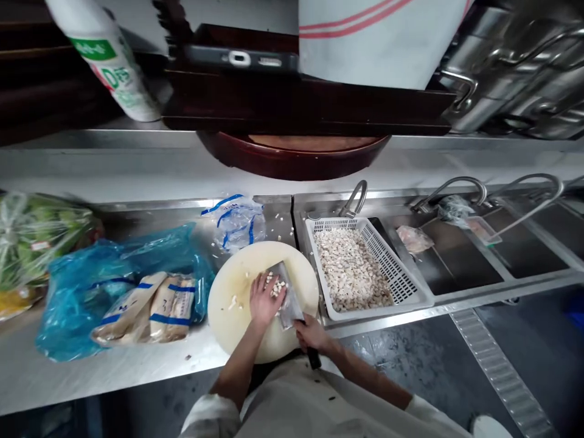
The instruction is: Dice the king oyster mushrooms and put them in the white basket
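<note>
Left of the left hand (266,301), the round board (232,274) offers open room to its edge; the basket (408,289) stands just right of both hands. The left palm's underside is hidden. Palm down, fingers extended, it covers chopped pieces (278,287) on the cleaver (290,304), whose handle the right hand (312,334) grips, thereby partly hiding it.

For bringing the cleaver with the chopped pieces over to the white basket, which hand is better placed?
Probably the right hand: it grips the handle of the cleaver and is nearer the white basket. The left hand is at the chopped pieces on the blade.
</note>
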`<control>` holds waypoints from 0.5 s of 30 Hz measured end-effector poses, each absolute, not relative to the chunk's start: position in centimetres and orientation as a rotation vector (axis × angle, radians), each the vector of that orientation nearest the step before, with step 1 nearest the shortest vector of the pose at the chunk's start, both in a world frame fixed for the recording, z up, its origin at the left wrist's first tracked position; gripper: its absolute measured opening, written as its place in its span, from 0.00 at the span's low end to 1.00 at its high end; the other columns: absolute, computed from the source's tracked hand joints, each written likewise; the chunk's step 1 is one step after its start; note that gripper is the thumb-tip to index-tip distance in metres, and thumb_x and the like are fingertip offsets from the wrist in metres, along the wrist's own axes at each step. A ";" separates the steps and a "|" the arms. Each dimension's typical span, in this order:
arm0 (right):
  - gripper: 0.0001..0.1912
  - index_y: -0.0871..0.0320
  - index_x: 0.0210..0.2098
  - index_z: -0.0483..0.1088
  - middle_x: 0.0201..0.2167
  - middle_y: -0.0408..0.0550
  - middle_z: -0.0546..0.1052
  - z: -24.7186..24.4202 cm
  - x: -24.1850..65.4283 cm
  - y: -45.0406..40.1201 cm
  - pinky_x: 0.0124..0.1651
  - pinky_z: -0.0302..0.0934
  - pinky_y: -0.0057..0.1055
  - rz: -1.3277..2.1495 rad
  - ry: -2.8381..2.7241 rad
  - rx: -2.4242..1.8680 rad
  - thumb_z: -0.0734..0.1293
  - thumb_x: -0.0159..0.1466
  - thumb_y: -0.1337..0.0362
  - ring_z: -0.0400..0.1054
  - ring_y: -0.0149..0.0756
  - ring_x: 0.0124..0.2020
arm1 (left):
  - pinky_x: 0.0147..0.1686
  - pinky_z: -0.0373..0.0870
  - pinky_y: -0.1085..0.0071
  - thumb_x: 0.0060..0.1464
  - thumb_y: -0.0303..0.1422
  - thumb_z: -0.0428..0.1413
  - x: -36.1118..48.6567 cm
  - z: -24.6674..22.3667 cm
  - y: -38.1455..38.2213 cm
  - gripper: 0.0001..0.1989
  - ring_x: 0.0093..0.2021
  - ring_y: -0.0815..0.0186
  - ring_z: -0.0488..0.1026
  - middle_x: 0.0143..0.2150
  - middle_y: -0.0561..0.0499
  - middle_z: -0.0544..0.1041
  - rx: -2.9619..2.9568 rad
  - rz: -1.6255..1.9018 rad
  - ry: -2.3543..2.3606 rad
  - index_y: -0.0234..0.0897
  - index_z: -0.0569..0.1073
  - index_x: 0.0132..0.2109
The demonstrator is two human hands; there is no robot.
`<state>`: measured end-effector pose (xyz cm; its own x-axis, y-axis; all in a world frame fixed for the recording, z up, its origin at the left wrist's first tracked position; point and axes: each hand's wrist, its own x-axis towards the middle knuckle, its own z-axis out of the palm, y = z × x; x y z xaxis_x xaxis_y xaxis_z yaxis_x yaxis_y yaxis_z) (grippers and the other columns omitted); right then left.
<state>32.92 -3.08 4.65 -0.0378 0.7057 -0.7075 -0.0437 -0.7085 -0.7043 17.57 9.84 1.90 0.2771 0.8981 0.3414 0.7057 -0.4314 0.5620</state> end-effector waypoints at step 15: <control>0.09 0.52 0.37 0.63 0.19 0.34 0.65 13.5 45.7 -6.1 0.23 0.54 0.25 1.441 -0.861 -1.530 0.62 0.68 0.54 0.61 0.29 0.18 | 0.69 0.69 0.51 0.69 0.39 0.57 36.7 11.2 11.0 0.14 0.68 0.54 0.70 0.67 0.44 0.71 1.982 1.327 1.068 0.43 0.77 0.57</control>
